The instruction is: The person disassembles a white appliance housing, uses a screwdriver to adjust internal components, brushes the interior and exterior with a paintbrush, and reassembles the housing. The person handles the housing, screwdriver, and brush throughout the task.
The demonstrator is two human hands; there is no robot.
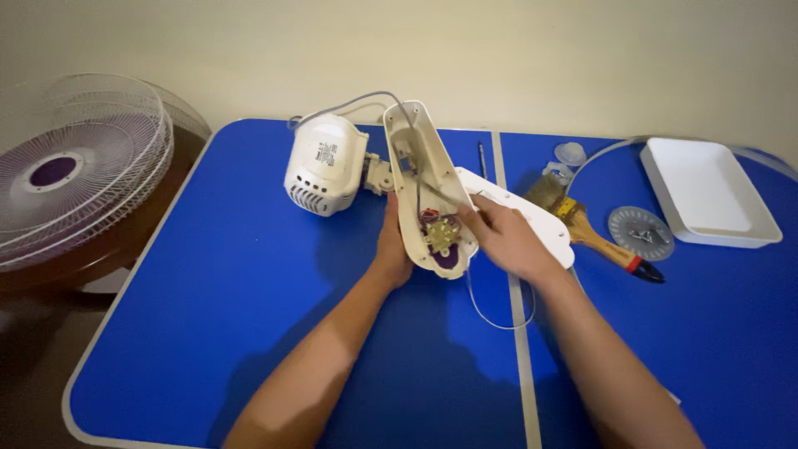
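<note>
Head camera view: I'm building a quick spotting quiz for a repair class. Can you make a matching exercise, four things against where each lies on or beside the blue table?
Things:
1. fan motor housing
2. white tray
3. paintbrush
4. fan grilles

Places:
A. at the far right of the blue table
B. off the table, to its left
C. between the right hand and the tray
D. beyond the left hand, joined to the open fan base

Pairs: 1-D, 2-A, 3-C, 4-B

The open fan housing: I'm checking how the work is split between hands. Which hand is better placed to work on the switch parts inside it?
Probably the right hand: its fingers already reach into the open fan housing beside the switch parts. The left hand grips the housing's outer side, steadying it.
</note>
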